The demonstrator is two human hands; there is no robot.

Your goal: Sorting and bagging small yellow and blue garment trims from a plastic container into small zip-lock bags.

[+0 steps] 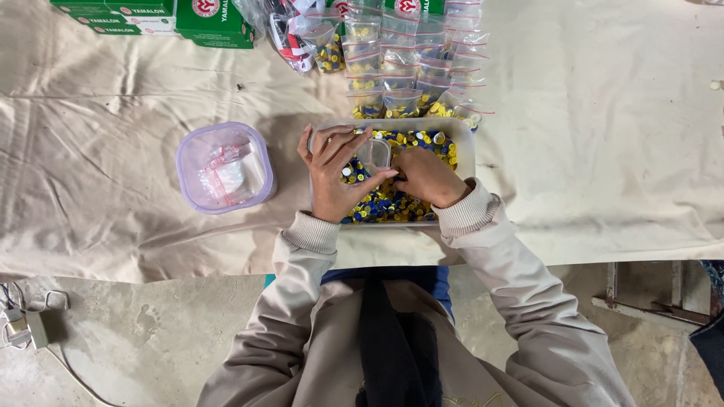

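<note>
A clear rectangular tray (466,147) holds many small yellow and blue caps (431,140). My left hand (334,177) holds a small clear plastic bag (374,154) over the tray, fingers around its left edge. My right hand (424,175) is closed at the bag's lower right edge, over the caps. Whether it pinches caps or only the bag is hidden.
A lilac-rimmed clear tub (223,167) with empty bags stands left of the tray. Rows of filled zip bags (411,71) lie beyond the tray. Green boxes (215,22) sit at the far left. Beige cloth (603,151) covers the surface; concrete floor lies below.
</note>
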